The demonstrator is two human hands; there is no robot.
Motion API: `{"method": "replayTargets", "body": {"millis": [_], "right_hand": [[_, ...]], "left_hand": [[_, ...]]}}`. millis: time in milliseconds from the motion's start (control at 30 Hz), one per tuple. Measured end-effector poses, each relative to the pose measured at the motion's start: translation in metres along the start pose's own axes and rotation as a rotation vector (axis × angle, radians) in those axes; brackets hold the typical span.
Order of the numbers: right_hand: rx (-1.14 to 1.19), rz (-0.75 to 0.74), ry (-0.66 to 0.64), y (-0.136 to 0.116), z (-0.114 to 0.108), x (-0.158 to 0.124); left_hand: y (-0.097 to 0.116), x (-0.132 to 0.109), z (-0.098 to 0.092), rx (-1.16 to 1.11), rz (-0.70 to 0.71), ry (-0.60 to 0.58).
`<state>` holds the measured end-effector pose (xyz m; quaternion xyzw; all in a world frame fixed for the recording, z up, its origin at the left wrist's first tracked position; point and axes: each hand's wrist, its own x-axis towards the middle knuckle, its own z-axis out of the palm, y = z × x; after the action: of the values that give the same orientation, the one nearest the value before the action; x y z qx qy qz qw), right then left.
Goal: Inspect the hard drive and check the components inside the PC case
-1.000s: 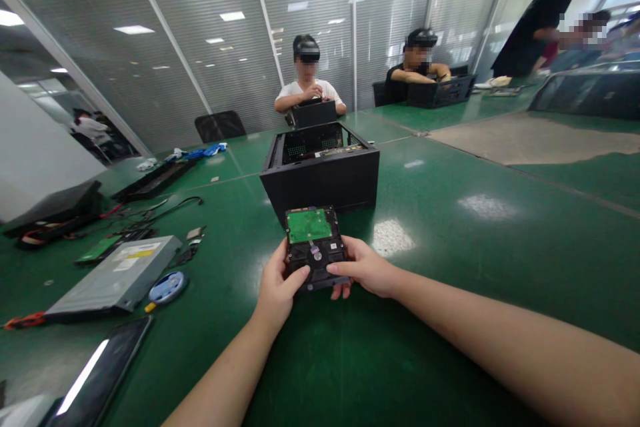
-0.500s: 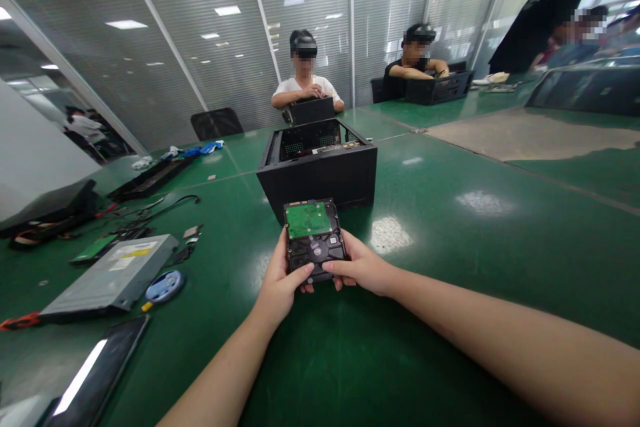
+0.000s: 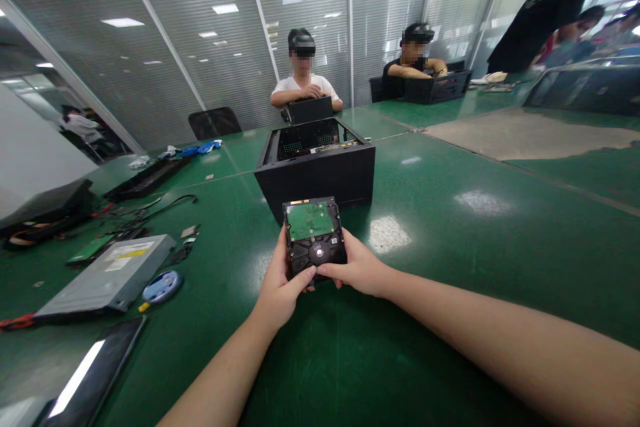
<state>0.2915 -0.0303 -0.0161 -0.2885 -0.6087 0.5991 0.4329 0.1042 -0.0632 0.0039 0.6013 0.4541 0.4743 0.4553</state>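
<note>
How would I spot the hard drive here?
On the green table, find the central open black computer case. Nearer the camera, left hand and right hand hold the hard drive. Its dark body with a green circuit board differs from the grey metal box.

Left hand (image 3: 276, 277) and right hand (image 3: 367, 268) clasp from either side of the grip, thumbs (image 3: 301, 277) almost tip to tip at its near end, other fingers (image 3: 339, 283) apparently curled underneath, forearms (image 3: 470, 317) slanting in from its near side.
</note>
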Motion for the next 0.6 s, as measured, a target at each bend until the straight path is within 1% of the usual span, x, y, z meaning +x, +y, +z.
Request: {"method": "replayTargets", "body": {"millis": [333, 533, 600], "right_hand": [[-0.021, -0.013, 0.011, -0.0017, 0.0013, -0.0028], [-0.187, -0.084, 0.101, -0.0047, 0.0008, -0.0065], [-0.209, -0.109, 0.105, -0.0054, -0.0002, -0.0068]], "left_hand": [[-0.0014, 0.0007, 0.0012, -0.017, -0.017, 0.005], [-0.0016, 0.0015, 0.0014, -0.012, 0.002, 0.002], [-0.0012, 0.0014, 0.0014, -0.010, 0.005, 0.000]]}}
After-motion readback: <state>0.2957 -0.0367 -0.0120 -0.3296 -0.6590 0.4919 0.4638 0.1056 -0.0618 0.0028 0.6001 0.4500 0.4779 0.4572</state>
